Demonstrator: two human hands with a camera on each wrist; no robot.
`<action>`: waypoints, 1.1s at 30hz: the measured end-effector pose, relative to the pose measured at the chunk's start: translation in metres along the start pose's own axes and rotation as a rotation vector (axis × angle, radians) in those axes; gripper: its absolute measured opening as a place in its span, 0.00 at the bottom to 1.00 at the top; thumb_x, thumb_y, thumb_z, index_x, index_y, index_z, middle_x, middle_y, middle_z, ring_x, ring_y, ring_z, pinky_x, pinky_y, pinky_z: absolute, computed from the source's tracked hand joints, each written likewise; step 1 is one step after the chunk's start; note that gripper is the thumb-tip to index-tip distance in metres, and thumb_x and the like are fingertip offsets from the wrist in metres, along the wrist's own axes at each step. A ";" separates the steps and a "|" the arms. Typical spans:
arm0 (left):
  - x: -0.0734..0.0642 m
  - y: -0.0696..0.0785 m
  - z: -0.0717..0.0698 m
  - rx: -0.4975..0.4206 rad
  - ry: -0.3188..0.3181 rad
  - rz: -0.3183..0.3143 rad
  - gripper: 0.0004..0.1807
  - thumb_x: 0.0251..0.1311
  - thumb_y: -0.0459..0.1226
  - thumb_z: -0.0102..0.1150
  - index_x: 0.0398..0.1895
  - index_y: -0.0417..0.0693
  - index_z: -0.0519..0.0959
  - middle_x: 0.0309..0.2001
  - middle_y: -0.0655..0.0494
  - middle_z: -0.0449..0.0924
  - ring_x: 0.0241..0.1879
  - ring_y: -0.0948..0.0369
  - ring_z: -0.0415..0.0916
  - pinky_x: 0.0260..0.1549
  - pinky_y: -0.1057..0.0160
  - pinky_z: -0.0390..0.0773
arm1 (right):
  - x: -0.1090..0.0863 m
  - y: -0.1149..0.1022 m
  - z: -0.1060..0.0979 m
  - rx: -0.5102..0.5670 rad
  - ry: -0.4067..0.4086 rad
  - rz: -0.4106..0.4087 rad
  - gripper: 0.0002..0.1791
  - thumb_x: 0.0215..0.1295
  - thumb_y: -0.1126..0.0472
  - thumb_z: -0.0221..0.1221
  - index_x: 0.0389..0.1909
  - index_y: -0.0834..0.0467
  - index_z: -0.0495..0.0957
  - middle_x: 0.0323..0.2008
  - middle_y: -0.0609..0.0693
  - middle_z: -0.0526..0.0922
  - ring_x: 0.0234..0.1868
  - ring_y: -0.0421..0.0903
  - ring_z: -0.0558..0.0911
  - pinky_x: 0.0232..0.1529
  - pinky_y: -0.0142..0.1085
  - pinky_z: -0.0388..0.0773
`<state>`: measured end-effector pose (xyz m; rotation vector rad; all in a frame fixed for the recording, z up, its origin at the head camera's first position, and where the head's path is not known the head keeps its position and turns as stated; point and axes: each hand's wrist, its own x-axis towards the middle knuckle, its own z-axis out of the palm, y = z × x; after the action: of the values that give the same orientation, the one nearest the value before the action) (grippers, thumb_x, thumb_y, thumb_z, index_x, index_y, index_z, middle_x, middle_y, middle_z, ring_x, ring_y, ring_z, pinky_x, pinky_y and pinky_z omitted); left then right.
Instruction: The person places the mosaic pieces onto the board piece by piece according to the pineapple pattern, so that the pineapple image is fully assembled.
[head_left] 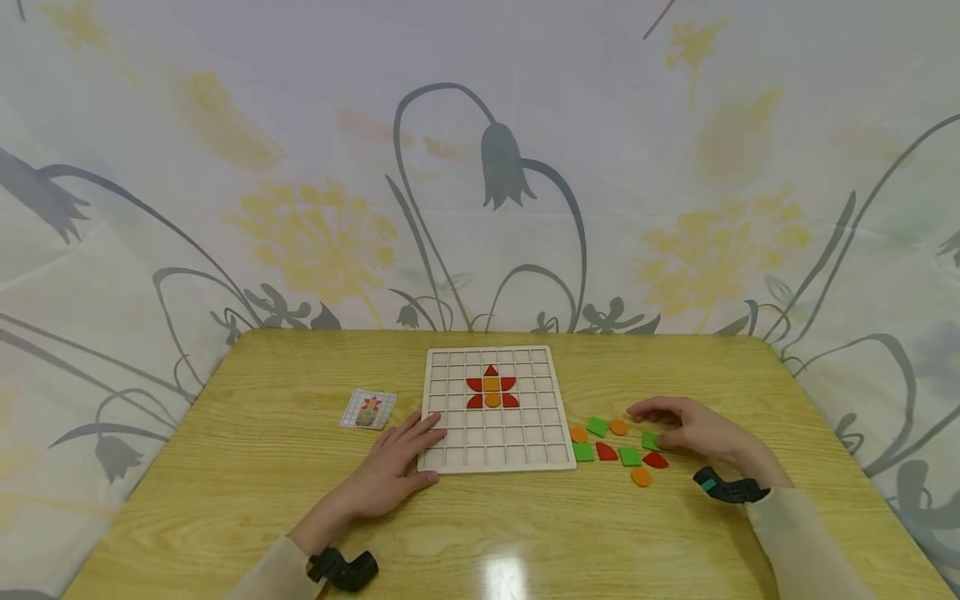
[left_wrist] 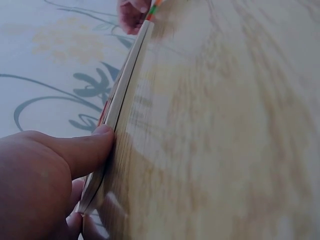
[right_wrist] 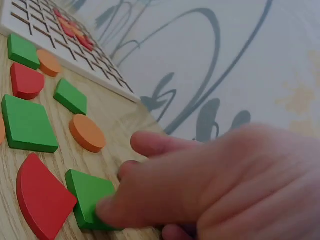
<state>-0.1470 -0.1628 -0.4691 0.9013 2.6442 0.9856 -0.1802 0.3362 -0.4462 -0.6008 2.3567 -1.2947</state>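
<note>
My left hand (head_left: 396, 467) rests on the left edge of a white grid board (head_left: 517, 437), fingers spread over its frame and thumb by the near corner. Set in the board's upper middle are an orange square (head_left: 491, 384), an orange circle (head_left: 492, 400), a red triangle (head_left: 491, 370) and several red quarter-circles (head_left: 510, 384). Right of the board, my right hand (head_left: 697, 429) touches a green square (right_wrist: 90, 200) with the thumb tip, its other fingers reaching out past the tile. Beside that tile lies a red quarter-circle (right_wrist: 44, 197).
Loose tiles lie between the board and my right hand: several green squares (head_left: 630, 457), orange circles (head_left: 641, 477) and another red quarter-circle (head_left: 606, 452). Left of the board is a small card (head_left: 369, 409) printed with a coloured figure on a grid. A flower-patterned cloth (head_left: 337, 167) hangs behind the wooden table (head_left: 450, 533).
</note>
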 end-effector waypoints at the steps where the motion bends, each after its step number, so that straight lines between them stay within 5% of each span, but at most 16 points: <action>1: 0.000 0.000 0.000 -0.002 -0.001 -0.002 0.32 0.70 0.45 0.57 0.75 0.47 0.64 0.79 0.52 0.49 0.78 0.45 0.37 0.68 0.32 0.39 | 0.000 0.000 -0.001 -0.005 -0.007 0.000 0.25 0.67 0.69 0.60 0.65 0.67 0.72 0.62 0.66 0.73 0.57 0.51 0.76 0.52 0.30 0.74; 13: 0.000 0.001 0.000 0.006 0.005 0.000 0.32 0.70 0.45 0.57 0.75 0.47 0.64 0.78 0.51 0.50 0.77 0.45 0.37 0.68 0.32 0.39 | 0.004 0.001 0.005 -0.137 0.079 -0.037 0.11 0.71 0.65 0.59 0.51 0.58 0.83 0.50 0.54 0.81 0.49 0.41 0.79 0.48 0.31 0.75; 22: 0.000 0.002 -0.001 -0.003 0.004 -0.002 0.32 0.70 0.44 0.58 0.75 0.47 0.64 0.79 0.51 0.49 0.78 0.45 0.37 0.68 0.32 0.39 | 0.006 -0.001 0.007 -0.122 0.075 0.017 0.18 0.62 0.61 0.68 0.53 0.58 0.83 0.51 0.53 0.80 0.50 0.47 0.78 0.49 0.33 0.75; 33: 0.000 0.001 0.000 -0.007 0.013 0.008 0.32 0.70 0.43 0.58 0.75 0.45 0.65 0.78 0.50 0.50 0.77 0.45 0.38 0.67 0.32 0.40 | 0.012 -0.002 0.010 -0.168 0.136 0.101 0.21 0.56 0.63 0.71 0.52 0.60 0.82 0.40 0.51 0.78 0.37 0.45 0.73 0.38 0.33 0.73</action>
<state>-0.1460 -0.1622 -0.4683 0.9084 2.6475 1.0056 -0.1846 0.3221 -0.4504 -0.4485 2.5903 -1.1343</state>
